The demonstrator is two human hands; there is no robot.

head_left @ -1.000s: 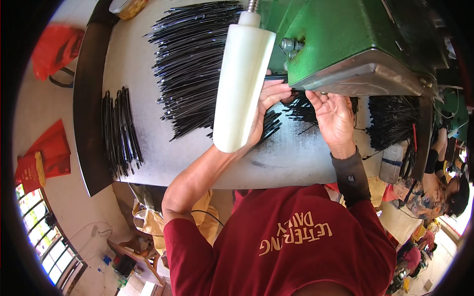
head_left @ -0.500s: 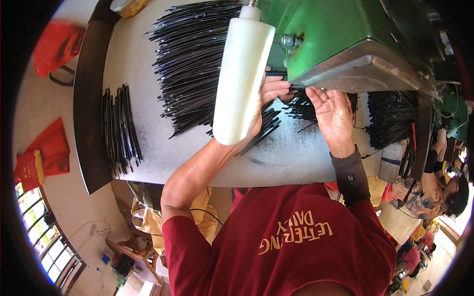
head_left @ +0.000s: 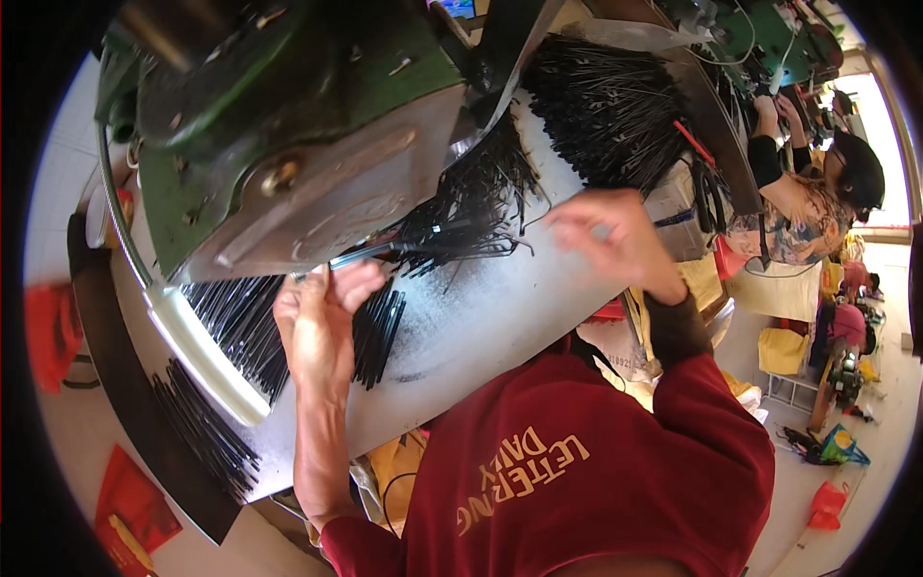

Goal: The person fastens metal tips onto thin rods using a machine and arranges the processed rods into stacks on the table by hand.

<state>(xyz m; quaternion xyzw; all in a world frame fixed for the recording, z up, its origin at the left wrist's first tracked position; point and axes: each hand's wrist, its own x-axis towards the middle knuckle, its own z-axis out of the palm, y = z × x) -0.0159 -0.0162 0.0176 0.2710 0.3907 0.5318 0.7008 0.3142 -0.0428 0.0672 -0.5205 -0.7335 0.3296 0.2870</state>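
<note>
My left hand [head_left: 320,322] is raised beside the lower edge of a green machine [head_left: 298,144], its thumb and fingers pinched on a thin, shiny dark rod [head_left: 370,251]. The rod slants up to the right, over a loose pile of thin black rods [head_left: 471,207]. My right hand [head_left: 615,240] hangs over the bare metal tabletop [head_left: 481,298], right of that pile. Motion smears its fingers, so whether they hold anything cannot be made out. Below the machine, near my left wrist, lie more black rods [head_left: 236,322], partly hidden by the machine and a white tube.
A white tube [head_left: 207,356] on a bendable metal stem hangs left of my left hand. Black rods are bunched at the table's left edge [head_left: 202,428] and spread at the far right [head_left: 611,106]. A grey box [head_left: 673,207] stands near them. Another person [head_left: 798,192] works at the right.
The view has swung right, so the machine and tube appear farther left. My right hand has come away from the machine to the right. My left hand remains near the machine's lower edge.
</note>
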